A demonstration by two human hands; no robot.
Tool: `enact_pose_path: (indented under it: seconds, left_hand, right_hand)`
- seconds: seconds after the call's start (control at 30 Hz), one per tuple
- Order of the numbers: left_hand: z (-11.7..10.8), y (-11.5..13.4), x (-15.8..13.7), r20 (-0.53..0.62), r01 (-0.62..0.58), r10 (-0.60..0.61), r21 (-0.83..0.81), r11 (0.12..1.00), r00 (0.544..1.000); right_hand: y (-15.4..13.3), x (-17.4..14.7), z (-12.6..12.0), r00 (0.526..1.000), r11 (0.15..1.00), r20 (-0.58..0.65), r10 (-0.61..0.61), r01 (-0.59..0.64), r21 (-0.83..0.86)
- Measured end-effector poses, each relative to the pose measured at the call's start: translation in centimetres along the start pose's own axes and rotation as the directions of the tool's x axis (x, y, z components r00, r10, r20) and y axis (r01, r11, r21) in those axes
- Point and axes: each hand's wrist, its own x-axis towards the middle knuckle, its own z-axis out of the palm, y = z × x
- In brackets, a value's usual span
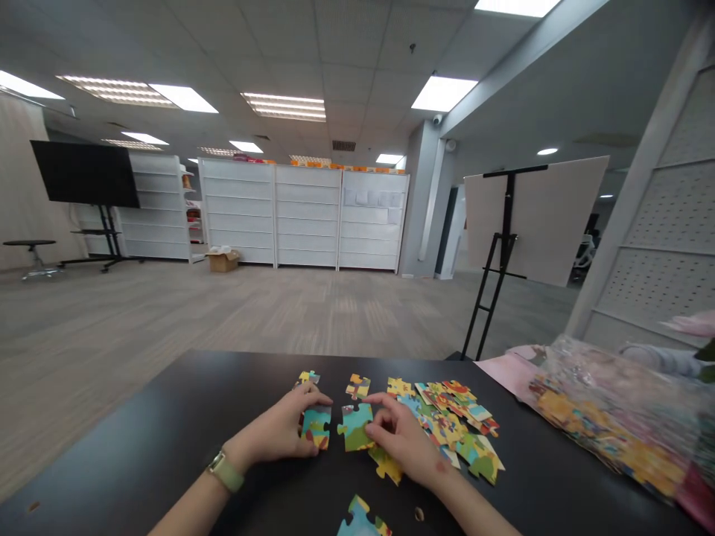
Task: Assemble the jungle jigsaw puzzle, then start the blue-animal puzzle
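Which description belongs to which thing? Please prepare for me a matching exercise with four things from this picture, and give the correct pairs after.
Things:
1. Left hand
2. Clear plastic bag
3. Right hand
4. Cardboard box

Descriptions:
A. on the floor
B. fingers on a puzzle piece, bare wrist
C. green band at the wrist
D. right of the heap of loose pieces

Pairs: 1-C, 2-D, 3-B, 4-A
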Motion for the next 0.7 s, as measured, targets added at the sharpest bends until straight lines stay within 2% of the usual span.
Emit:
enact_pose_path:
  seconds: [0.1, 0.2, 0.4, 0.7]
  left_hand:
    - [1.4, 1.4, 0.4, -0.083, -0.071, 0.062, -0.104, 0.992, 0.995]
    - [2.7, 2.3, 0.6, -0.105, -0.082, 0.056, -0.262, 0.962, 0.993]
    - [3.9, 1.7, 1.0, -0.078, -0.097, 0.064, -0.573, 0.814, 0.995]
    - [4.1, 1.3, 1.1, -0.08, -0.112, 0.079, -0.62, 0.776, 0.994]
  right_hand:
    - [0.2, 0.2, -0.1, 1.0, 0.999, -0.013, -0.017, 0.017, 0.027]
    - [0.5, 0.3, -0.2, 0.999, 0.999, -0.03, -0.036, 0.037, 0.037]
    - [0.5, 0.3, -0.2, 0.998, 0.998, -0.045, -0.041, 0.043, 0.042]
    - [0.3, 0.3, -0.5, 0.995, 0.998, -0.08, -0.062, 0.063, 0.017]
